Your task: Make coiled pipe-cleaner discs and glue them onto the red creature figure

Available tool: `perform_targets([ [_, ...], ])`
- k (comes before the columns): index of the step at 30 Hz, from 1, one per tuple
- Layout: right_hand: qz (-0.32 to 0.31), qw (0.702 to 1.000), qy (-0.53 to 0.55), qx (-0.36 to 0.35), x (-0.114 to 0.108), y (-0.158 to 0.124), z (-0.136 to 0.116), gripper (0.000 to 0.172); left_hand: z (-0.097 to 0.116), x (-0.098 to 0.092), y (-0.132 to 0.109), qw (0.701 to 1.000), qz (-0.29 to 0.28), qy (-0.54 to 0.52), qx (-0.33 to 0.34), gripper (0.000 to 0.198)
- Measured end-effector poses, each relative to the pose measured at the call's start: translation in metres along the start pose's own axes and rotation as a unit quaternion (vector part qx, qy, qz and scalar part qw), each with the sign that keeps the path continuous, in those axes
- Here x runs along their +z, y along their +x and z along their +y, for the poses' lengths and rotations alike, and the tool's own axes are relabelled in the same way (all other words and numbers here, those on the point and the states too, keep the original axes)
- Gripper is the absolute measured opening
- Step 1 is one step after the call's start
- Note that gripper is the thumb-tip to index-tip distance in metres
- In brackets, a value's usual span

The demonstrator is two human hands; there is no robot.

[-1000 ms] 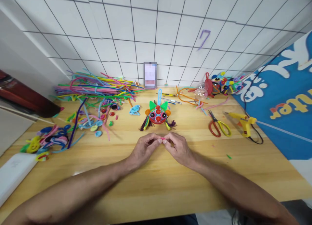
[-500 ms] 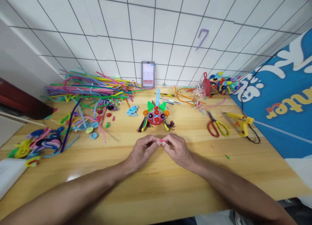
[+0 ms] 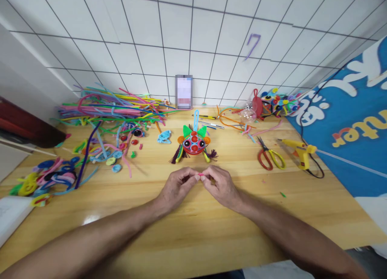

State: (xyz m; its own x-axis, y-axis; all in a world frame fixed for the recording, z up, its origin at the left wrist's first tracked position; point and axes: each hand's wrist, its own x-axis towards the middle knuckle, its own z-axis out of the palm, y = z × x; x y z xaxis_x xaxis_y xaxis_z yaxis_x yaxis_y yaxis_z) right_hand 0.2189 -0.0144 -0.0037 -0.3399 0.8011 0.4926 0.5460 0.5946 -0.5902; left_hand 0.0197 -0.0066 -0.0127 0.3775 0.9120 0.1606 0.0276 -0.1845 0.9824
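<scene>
Between their fingertips, my left hand (image 3: 180, 185) and my right hand (image 3: 219, 187) pinch a small pink-red piece (image 3: 201, 174), perhaps a bit of pipe cleaner. Most of it is hidden by the fingers. Both hands are closed, thumbs and forefingers meeting just above the wooden table. Right behind them lies a colourful animal-face ornament (image 3: 194, 145) with green ears, black eyes, red and orange coils, dark tassels and a light blue loop on top.
Bundled pipe cleaners (image 3: 111, 109) lie at the back left, with coiled pieces (image 3: 57, 176) nearer. Scissors (image 3: 270, 156) and a yellow glue gun (image 3: 302, 154) rest on the right. A phone (image 3: 184, 92) leans on the tiled wall. Pens (image 3: 211, 125) lie behind the ornament.
Hardly anything differs. The fingers still pinch the pink-red piece in the same spot, and the view has shifted very slightly.
</scene>
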Motion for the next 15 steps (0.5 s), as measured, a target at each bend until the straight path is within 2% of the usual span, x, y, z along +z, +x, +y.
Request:
perform_targets([
  [15,-0.003,1.0,0.002,0.001,-0.0002,0.0007,-0.0016,0.015,0.0039,-0.0017,0.0006,1.0,-0.012,-0.001,-0.008,0.029],
])
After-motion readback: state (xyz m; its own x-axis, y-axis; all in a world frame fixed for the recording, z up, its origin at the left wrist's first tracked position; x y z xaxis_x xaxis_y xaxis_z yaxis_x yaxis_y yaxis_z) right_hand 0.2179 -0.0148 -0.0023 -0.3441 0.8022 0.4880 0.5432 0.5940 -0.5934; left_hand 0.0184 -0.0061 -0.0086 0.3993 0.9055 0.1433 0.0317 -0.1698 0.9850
